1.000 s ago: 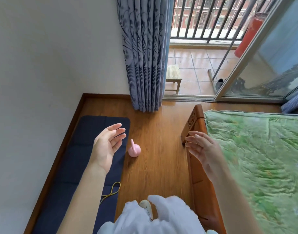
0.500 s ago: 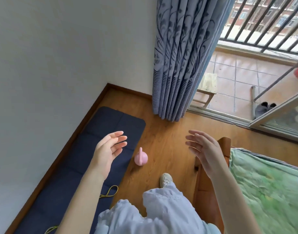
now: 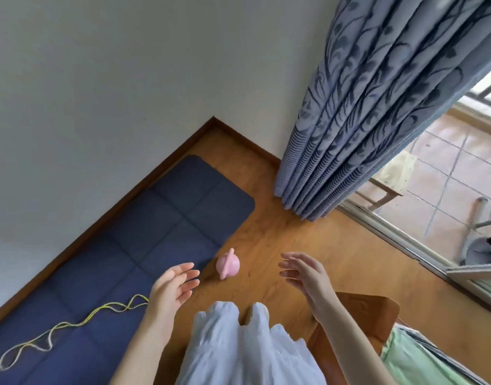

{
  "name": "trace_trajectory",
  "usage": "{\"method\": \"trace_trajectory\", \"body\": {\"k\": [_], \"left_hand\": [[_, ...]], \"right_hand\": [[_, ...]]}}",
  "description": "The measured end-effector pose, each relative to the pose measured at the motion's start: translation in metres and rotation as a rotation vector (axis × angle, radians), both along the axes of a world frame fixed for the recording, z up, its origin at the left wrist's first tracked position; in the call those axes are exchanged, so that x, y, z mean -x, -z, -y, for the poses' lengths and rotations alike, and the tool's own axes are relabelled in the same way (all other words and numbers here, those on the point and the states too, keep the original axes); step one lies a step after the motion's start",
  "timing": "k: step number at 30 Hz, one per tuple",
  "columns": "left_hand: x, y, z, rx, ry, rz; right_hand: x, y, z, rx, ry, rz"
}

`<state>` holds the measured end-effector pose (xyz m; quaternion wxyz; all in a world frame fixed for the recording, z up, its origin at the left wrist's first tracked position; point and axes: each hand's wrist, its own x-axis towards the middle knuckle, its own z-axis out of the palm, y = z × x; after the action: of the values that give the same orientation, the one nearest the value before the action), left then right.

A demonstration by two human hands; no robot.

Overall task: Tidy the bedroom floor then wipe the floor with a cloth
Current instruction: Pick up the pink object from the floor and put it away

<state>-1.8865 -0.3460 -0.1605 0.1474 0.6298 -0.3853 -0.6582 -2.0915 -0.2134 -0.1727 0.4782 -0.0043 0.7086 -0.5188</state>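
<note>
A small pink kettlebell (image 3: 228, 264) stands on the wooden floor (image 3: 308, 245) beside the edge of a dark blue mat (image 3: 133, 245). A yellow-green cord (image 3: 72, 323) lies in loops on the mat. My left hand (image 3: 172, 287) hovers with fingers straight and spread, just left of the kettlebell and above the mat's edge, holding nothing. My right hand (image 3: 305, 276) floats to the right of the kettlebell, fingers straight, also empty. No cloth is in view.
A patterned blue curtain (image 3: 364, 120) hangs at the balcony door. The wooden bed frame (image 3: 358, 309) with green bedding (image 3: 405, 359) is at lower right. White walls (image 3: 100, 93) close the left side. A small stool (image 3: 391, 176) stands on the tiled balcony.
The view has swung left and tilted down; the kettlebell and mat now sit closer. Both hands stay empty with fingers straight and have lowered toward the kettlebell. More of the cord shows.
</note>
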Motion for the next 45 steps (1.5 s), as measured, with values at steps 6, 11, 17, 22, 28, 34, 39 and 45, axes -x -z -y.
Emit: {"method": "trace_trajectory", "body": {"k": [6, 11, 17, 22, 28, 34, 39, 45], "left_hand": [[0.0, 0.049, -0.005, -0.102, -0.085, 0.051], [0.007, 0.106, -0.006, -0.179, -0.095, 0.112], [0.024, 0.184, 0.013, -0.251, -0.081, 0.178], [0.035, 0.24, 0.052, -0.323, -0.032, 0.131], [0.035, 0.314, 0.099, -0.366, -0.024, 0.15], [0.024, 0.393, 0.122, -0.468, -0.002, 0.2], [0.027, 0.46, 0.124, -0.471, 0.065, 0.242], [0.048, 0.529, 0.125, -0.478, 0.232, 0.305]], "right_hand": [[0.01, 0.048, 0.039, -0.094, -0.166, 0.025], [0.017, 0.102, 0.063, -0.197, -0.267, 0.014], [0.012, 0.176, 0.079, -0.274, -0.277, 0.079], [0.008, 0.242, 0.094, -0.285, -0.065, 0.276], [-0.001, 0.318, 0.13, -0.351, -0.013, 0.369], [-0.001, 0.391, 0.16, -0.404, -0.041, 0.346], [-0.002, 0.456, 0.168, -0.492, -0.144, 0.328], [-0.001, 0.519, 0.167, -0.608, -0.301, 0.32]]}}
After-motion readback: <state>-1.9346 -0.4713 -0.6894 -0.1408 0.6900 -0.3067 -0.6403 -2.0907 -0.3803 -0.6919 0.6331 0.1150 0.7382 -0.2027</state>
